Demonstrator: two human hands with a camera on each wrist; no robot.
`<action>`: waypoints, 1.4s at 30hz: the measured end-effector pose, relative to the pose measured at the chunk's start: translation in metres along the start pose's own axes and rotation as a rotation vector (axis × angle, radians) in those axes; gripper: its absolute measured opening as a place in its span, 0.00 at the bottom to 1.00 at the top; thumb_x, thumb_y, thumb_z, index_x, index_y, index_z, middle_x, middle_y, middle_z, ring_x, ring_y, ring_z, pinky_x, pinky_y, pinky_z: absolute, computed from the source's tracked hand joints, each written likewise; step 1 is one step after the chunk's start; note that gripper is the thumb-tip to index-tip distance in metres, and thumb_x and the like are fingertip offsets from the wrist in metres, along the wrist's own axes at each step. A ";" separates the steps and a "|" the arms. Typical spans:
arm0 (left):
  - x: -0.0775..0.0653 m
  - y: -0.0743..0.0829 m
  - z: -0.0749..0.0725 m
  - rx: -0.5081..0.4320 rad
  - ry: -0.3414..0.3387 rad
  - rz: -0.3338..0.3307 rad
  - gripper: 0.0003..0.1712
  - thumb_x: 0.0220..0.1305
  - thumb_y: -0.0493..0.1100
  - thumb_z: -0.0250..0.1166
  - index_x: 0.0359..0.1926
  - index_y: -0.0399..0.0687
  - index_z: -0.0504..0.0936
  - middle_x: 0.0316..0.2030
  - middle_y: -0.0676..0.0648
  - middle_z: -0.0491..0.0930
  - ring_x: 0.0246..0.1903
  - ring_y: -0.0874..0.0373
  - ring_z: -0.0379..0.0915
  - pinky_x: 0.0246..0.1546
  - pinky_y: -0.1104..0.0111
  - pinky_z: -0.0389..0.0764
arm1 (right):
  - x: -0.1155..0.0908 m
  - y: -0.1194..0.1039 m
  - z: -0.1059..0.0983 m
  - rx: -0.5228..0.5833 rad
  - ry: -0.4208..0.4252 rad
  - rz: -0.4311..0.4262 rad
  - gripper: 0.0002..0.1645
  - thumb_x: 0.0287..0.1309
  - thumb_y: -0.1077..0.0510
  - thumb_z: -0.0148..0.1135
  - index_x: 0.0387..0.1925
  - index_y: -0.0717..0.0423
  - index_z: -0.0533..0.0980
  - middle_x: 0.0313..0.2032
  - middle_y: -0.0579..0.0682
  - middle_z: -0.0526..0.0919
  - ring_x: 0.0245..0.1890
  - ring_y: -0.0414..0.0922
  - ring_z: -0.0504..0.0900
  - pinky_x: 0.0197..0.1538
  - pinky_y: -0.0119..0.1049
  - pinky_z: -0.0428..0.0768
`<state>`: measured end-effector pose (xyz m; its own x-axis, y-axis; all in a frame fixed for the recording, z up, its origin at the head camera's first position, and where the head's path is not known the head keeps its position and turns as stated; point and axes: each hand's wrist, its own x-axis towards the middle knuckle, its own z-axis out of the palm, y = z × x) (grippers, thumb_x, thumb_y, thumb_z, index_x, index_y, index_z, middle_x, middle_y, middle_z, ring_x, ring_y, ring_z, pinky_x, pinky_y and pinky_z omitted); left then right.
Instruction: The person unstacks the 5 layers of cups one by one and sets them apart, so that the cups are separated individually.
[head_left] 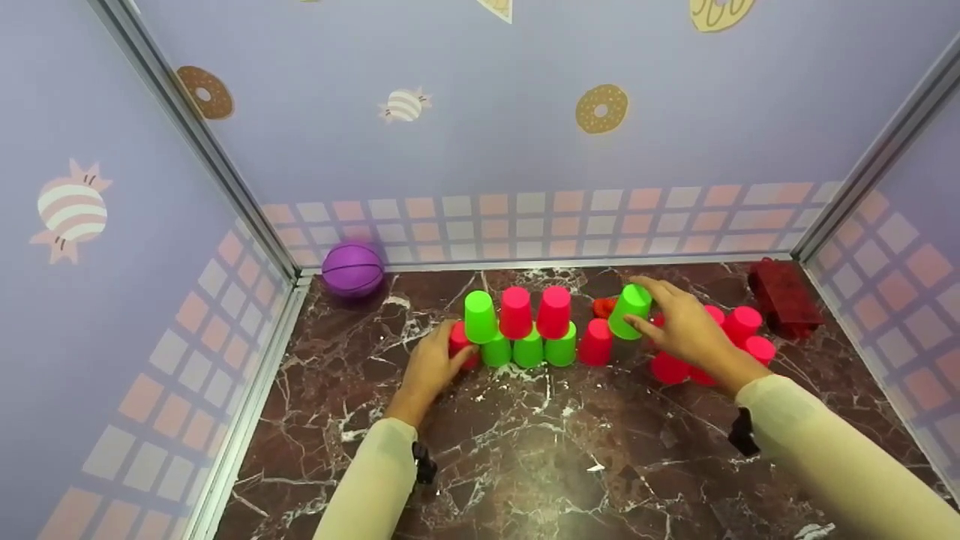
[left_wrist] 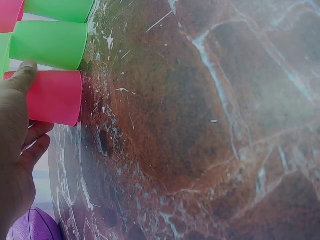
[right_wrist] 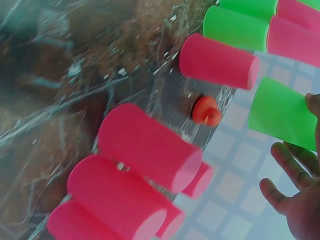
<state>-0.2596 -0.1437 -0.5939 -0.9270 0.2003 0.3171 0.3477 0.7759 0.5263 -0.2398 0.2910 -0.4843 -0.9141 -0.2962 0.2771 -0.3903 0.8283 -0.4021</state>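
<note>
Over our marbled counter [head_left: 525,457], our left hand [head_left: 429,367] pinches a red cup [left_wrist: 55,97], our right hand [head_left: 684,326] a green cup [head_left: 630,311]; bumping could topple the upper row [head_left: 516,315].

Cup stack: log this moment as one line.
left hand: grips bottom-row leftmost red cup | right hand: holds green cup aloft | upper-row cups: green, red, red | purple basketball: back left corner
</note>
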 end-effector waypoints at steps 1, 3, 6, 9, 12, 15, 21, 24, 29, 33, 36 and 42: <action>0.000 0.000 0.000 0.003 0.001 0.000 0.29 0.72 0.53 0.76 0.64 0.41 0.78 0.53 0.36 0.89 0.53 0.36 0.88 0.57 0.43 0.88 | -0.003 0.002 -0.003 -0.003 -0.002 0.010 0.41 0.72 0.51 0.75 0.78 0.60 0.70 0.64 0.69 0.84 0.56 0.69 0.87 0.59 0.69 0.86; 0.000 -0.001 -0.001 0.001 0.006 0.001 0.30 0.72 0.52 0.76 0.64 0.41 0.78 0.53 0.36 0.89 0.53 0.36 0.88 0.57 0.42 0.88 | -0.010 0.007 -0.008 -0.014 0.002 0.026 0.41 0.72 0.51 0.76 0.78 0.60 0.70 0.65 0.70 0.83 0.59 0.72 0.86 0.61 0.71 0.84; -0.001 -0.001 -0.001 -0.003 0.007 -0.009 0.31 0.72 0.53 0.76 0.66 0.42 0.78 0.55 0.35 0.89 0.53 0.35 0.88 0.58 0.41 0.88 | -0.020 0.014 -0.014 -0.022 0.022 0.033 0.42 0.71 0.51 0.77 0.78 0.61 0.71 0.66 0.73 0.82 0.59 0.73 0.86 0.59 0.72 0.85; -0.002 -0.001 -0.001 -0.006 0.002 -0.025 0.32 0.71 0.53 0.77 0.67 0.42 0.79 0.56 0.35 0.89 0.54 0.34 0.88 0.58 0.41 0.88 | -0.032 0.019 -0.018 -0.032 0.036 0.024 0.42 0.70 0.52 0.77 0.77 0.62 0.71 0.67 0.73 0.81 0.57 0.72 0.88 0.57 0.70 0.86; -0.003 -0.002 0.000 -0.004 -0.007 -0.033 0.32 0.71 0.54 0.77 0.67 0.43 0.79 0.56 0.35 0.89 0.54 0.35 0.88 0.58 0.41 0.88 | -0.043 0.024 -0.023 -0.051 0.036 0.018 0.41 0.69 0.52 0.78 0.76 0.64 0.72 0.68 0.73 0.81 0.56 0.71 0.88 0.57 0.69 0.87; -0.003 -0.003 0.001 -0.008 -0.016 -0.037 0.32 0.71 0.54 0.77 0.67 0.43 0.78 0.57 0.36 0.88 0.54 0.36 0.88 0.59 0.42 0.88 | -0.054 0.029 -0.027 -0.070 0.040 0.014 0.41 0.68 0.53 0.79 0.75 0.64 0.72 0.67 0.72 0.81 0.55 0.71 0.88 0.56 0.70 0.87; -0.001 -0.004 0.001 -0.012 -0.024 -0.042 0.33 0.71 0.55 0.77 0.68 0.43 0.78 0.56 0.35 0.89 0.54 0.36 0.88 0.59 0.42 0.88 | -0.072 0.037 -0.032 -0.067 0.084 -0.027 0.41 0.64 0.55 0.81 0.72 0.65 0.74 0.61 0.71 0.86 0.52 0.71 0.89 0.53 0.71 0.87; -0.001 -0.003 0.001 -0.011 -0.024 -0.041 0.33 0.71 0.55 0.76 0.68 0.43 0.78 0.56 0.35 0.89 0.54 0.36 0.88 0.59 0.42 0.88 | -0.080 0.040 -0.033 -0.071 0.101 -0.038 0.41 0.62 0.56 0.82 0.72 0.65 0.75 0.56 0.70 0.88 0.49 0.70 0.90 0.50 0.71 0.88; 0.000 -0.002 0.001 -0.012 -0.027 -0.036 0.33 0.72 0.56 0.76 0.67 0.43 0.78 0.57 0.35 0.88 0.55 0.36 0.88 0.59 0.42 0.88 | -0.090 0.042 -0.034 -0.080 0.110 -0.041 0.43 0.60 0.56 0.83 0.72 0.64 0.75 0.51 0.68 0.88 0.44 0.64 0.89 0.45 0.66 0.89; 0.001 -0.001 0.002 -0.004 -0.017 -0.023 0.33 0.72 0.55 0.76 0.67 0.42 0.78 0.56 0.35 0.88 0.54 0.35 0.88 0.58 0.42 0.88 | -0.097 0.042 -0.032 -0.090 0.118 -0.067 0.43 0.59 0.57 0.84 0.72 0.65 0.76 0.50 0.65 0.88 0.43 0.61 0.89 0.44 0.62 0.89; 0.001 -0.001 0.002 0.002 0.004 -0.003 0.32 0.72 0.54 0.76 0.66 0.41 0.78 0.55 0.34 0.88 0.53 0.35 0.89 0.56 0.42 0.88 | -0.101 0.043 -0.025 -0.094 0.138 -0.090 0.43 0.56 0.57 0.85 0.70 0.66 0.77 0.51 0.62 0.89 0.41 0.57 0.88 0.42 0.58 0.89; 0.001 -0.001 0.001 0.003 0.013 0.011 0.32 0.72 0.53 0.76 0.66 0.39 0.78 0.55 0.33 0.88 0.53 0.33 0.88 0.56 0.41 0.88 | -0.109 0.050 -0.006 -0.078 0.111 -0.086 0.40 0.56 0.56 0.87 0.66 0.63 0.79 0.53 0.59 0.89 0.36 0.48 0.85 0.38 0.44 0.88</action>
<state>-0.2607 -0.1440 -0.5952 -0.9214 0.2008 0.3327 0.3570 0.7755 0.5207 -0.1592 0.3671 -0.5296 -0.8580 -0.3166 0.4045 -0.4528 0.8380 -0.3045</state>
